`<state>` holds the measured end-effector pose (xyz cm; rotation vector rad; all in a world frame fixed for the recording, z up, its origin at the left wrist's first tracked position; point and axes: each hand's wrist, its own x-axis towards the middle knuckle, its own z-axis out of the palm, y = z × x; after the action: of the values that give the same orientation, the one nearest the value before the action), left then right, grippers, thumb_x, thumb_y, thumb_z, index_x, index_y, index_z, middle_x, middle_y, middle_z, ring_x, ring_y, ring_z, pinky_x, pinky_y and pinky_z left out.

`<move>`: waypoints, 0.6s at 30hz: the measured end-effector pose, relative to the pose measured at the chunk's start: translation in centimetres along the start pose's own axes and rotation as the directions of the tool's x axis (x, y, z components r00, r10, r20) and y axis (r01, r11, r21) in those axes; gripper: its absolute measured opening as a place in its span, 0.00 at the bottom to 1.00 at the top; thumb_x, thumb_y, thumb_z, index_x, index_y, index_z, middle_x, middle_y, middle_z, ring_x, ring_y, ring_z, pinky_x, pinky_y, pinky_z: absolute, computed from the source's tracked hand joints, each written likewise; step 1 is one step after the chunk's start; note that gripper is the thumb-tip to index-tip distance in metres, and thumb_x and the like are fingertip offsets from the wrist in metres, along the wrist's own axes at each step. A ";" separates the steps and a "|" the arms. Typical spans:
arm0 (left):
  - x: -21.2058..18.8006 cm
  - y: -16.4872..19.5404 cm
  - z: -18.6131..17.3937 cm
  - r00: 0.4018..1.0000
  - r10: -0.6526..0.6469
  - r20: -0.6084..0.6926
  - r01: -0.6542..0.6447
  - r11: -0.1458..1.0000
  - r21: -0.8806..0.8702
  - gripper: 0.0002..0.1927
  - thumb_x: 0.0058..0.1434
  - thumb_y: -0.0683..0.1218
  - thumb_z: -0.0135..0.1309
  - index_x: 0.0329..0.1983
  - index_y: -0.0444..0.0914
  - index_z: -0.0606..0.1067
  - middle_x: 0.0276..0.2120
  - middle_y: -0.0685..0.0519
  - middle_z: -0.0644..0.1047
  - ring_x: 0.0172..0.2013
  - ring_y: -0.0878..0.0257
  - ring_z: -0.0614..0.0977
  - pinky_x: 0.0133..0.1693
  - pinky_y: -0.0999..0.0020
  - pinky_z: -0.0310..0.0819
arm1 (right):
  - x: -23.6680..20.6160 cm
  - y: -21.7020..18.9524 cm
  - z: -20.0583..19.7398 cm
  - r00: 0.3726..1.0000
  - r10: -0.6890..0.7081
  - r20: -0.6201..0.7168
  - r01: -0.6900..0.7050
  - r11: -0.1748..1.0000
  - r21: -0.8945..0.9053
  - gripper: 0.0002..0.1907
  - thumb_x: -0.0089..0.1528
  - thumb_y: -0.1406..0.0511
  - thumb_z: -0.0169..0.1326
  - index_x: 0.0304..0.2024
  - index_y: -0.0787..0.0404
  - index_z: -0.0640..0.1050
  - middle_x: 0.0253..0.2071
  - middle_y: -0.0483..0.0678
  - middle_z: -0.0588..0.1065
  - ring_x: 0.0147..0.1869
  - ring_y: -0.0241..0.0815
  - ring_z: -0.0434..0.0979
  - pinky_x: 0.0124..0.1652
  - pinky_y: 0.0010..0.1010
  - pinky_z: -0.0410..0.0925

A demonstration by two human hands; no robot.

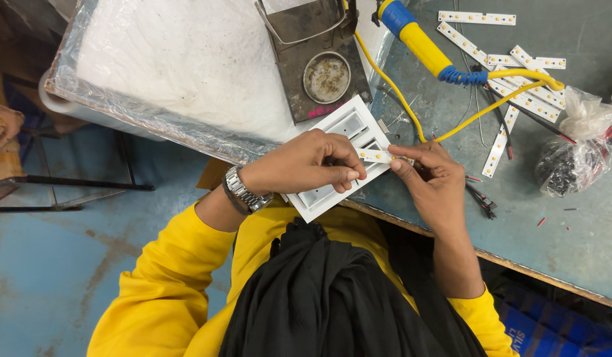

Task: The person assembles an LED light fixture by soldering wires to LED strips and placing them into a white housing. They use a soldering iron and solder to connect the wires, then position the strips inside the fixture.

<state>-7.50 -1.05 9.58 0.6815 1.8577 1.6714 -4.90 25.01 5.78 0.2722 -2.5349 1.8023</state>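
Both hands, left hand [306, 168] and right hand [435, 182], pinch one LED strip [375, 156] over the white housing [332, 158].

From my seat I see a soldering iron [418, 41] with a yellow handle and blue collar lying on the grey desk [557, 225], its yellow cord [511, 92] looping across a loose scatter of white LED strips [527, 99]. Another strip [477, 18] lies apart near the top edge. A crumpled clear plastic bag [574, 158] of dark parts sits to the right. Behind, a dark metal stand [317, 59] carries a round tin [326, 78] of brownish residue. A large white foam sheet wrapped in clear film [187, 73] overhangs the desk. Black wire offcuts [481, 198] lie near the desk's edge, above the blue floor [48, 264].
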 end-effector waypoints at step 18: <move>0.4 -0.2 1.2 0.968 -0.132 -0.215 0.094 0.979 -0.178 0.08 0.58 0.39 0.60 0.37 0.28 0.80 0.29 0.49 0.83 0.26 0.69 0.85 0.32 0.76 0.81 | -0.4 -0.3 0.0 1.000 0.006 0.006 -0.006 0.999 -0.033 0.14 0.62 0.68 0.65 0.51 0.57 0.84 0.34 0.40 0.70 0.35 0.28 0.61 0.35 0.20 0.57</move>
<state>-7.00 0.10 9.24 0.3199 1.8417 1.8662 -4.43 25.01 6.00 0.2697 -2.5701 1.7621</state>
